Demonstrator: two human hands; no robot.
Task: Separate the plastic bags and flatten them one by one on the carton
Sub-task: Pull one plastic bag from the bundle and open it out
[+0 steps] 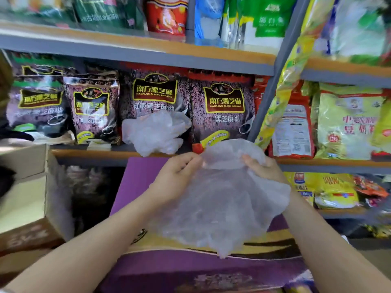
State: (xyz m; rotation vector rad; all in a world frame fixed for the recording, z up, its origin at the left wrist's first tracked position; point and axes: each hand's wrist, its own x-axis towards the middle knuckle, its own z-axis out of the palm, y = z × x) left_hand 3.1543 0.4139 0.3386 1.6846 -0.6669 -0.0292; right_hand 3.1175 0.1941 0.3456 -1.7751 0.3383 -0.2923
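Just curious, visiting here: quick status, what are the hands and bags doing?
Both hands, left and right, grip a plastic bag above the purple carton. Crumpled bags wait on the shelf. Nothing in the way.

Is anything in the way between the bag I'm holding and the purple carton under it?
Nothing visible. Both hands, left and right, hold the plastic bag directly above the purple carton, whose visible top is bare.
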